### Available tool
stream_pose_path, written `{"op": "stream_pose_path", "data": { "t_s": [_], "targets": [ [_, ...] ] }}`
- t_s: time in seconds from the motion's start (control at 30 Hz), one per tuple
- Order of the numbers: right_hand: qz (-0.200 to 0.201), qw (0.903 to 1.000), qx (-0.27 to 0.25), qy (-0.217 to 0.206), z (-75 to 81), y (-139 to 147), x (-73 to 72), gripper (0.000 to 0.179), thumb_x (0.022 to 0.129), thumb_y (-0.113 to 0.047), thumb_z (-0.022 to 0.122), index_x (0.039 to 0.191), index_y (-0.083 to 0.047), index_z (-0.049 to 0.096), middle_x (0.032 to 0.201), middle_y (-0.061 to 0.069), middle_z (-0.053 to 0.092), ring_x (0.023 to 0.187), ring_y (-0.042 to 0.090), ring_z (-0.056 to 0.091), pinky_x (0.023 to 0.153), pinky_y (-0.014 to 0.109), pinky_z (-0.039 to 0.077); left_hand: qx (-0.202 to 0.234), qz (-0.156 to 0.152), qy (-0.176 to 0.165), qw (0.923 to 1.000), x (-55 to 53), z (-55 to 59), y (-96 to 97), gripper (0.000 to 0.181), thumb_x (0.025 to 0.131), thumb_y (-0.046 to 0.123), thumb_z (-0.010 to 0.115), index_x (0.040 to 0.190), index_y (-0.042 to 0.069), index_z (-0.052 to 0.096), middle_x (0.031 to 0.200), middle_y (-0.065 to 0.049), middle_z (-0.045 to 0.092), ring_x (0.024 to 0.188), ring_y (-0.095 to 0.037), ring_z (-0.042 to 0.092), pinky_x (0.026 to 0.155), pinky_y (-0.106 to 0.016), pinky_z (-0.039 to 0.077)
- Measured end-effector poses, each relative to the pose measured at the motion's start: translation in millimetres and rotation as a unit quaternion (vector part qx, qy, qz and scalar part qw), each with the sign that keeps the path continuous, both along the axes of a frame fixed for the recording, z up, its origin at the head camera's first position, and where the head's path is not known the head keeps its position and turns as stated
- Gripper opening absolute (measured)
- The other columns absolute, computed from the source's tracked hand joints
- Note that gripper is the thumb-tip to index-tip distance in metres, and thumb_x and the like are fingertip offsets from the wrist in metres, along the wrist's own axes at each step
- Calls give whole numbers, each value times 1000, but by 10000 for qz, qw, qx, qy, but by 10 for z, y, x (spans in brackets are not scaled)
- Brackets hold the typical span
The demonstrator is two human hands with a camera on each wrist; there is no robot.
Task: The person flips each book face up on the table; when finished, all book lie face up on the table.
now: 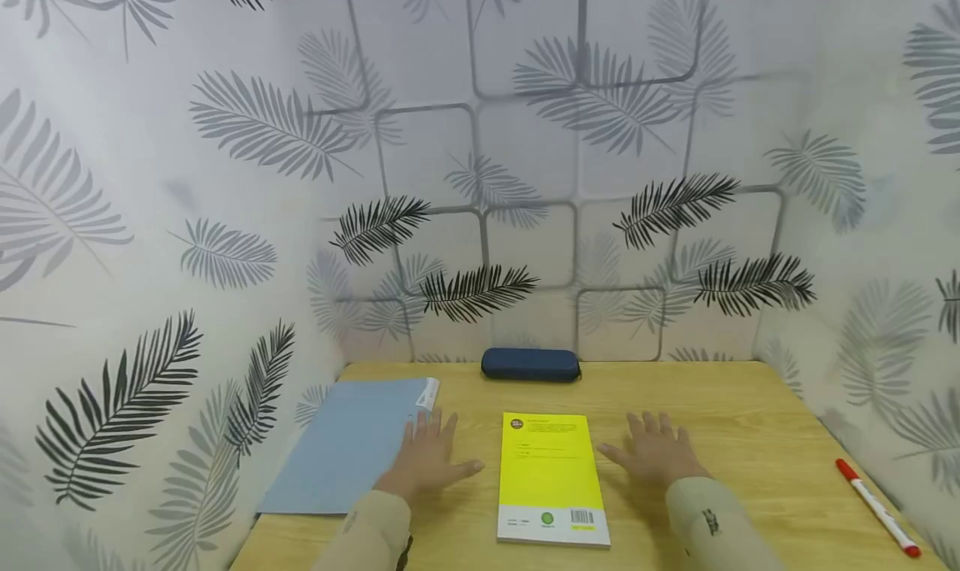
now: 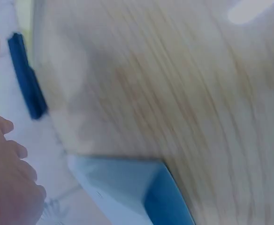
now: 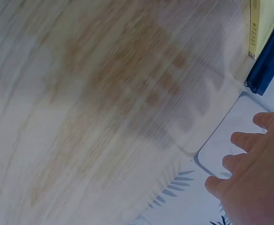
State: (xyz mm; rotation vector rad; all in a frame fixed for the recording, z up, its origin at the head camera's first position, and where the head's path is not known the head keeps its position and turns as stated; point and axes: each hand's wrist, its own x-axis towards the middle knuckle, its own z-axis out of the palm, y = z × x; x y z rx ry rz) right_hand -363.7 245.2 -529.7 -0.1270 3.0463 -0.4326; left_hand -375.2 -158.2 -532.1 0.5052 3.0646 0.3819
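A yellow book (image 1: 551, 471) with a white strip and barcode along its near edge lies between my two hands. To its left, my left hand (image 1: 429, 458) has its fingers spread and thumb toward the book, overlapping the edge of a blue-grey folder (image 1: 337, 450). My right hand (image 1: 656, 453), fingers also spread and thumb pointing at the book, is over the tabletop on the right. Neither hand holds anything. In the right wrist view, the right hand (image 3: 259, 168) casts a shadow on the wood, and the book's spine (image 3: 254, 30) shows at the top corner.
A dark blue pencil case (image 1: 530, 364) lies at the back edge of the wooden table (image 1: 720, 396). A white marker with red ends (image 1: 877, 508) lies along the right edge. Leaf-patterned curtains (image 1: 525, 162) enclose the table at the back and sides.
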Motion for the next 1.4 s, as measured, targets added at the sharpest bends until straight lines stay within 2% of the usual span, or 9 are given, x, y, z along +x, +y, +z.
{"op": "stream_pose_path", "data": {
  "t_s": [0.2,0.47,0.63,0.83,1.03,1.27,1.4],
  "targets": [
    [147,9998,-127,49,6,-113,-42,111,91,-84,37,157,5,30,158,38,23,145,62,10,112,77,2,-250,-421,-69,9988,164,29,239,108,87,79,55,163,9,26,166,-27,18,151,-52,8,121,-64,8],
    [190,9998,-86,-23,-41,-281,-117,110,91,-84,39,160,1,29,161,32,25,147,59,10,113,76,1,-502,-549,-602,9954,358,17,428,116,78,86,59,164,14,28,164,-25,24,151,-50,15,123,-58,11],
    [209,9998,19,7,-69,-352,-187,107,92,-82,41,160,0,29,160,31,28,146,60,12,112,77,3,-554,-768,-690,9931,383,-16,492,117,76,87,60,164,16,27,165,-24,24,151,-51,14,122,-60,9],
    [293,9995,145,10,-142,-422,-279,106,92,-82,41,160,-1,30,160,29,32,146,60,11,111,78,2,-694,-775,-870,9908,413,-73,548,119,70,90,63,163,22,33,164,-22,28,151,-48,17,123,-58,10],
    [346,9990,287,28,-269,-502,-354,107,90,-84,40,159,-2,33,158,27,36,147,58,14,112,78,3,-665,-785,-1034,9893,454,-114,552,117,70,90,63,162,23,35,164,-23,28,151,-47,17,123,-57,12],
    [309,9991,301,-21,-324,-583,-417,106,91,-83,43,158,-2,36,157,26,39,147,57,15,113,77,3,-669,-851,-1270,9860,484,-157,565,103,75,90,58,158,31,42,164,-14,32,150,-48,23,121,-58,18],
    [327,9988,349,-83,-339,-630,-435,105,91,-82,43,156,0,39,156,27,40,147,57,14,113,77,2,-660,-1006,-1234,9850,524,-185,561,97,77,88,57,155,31,48,164,-6,35,149,-47,26,121,-60,19]
  ]
}}
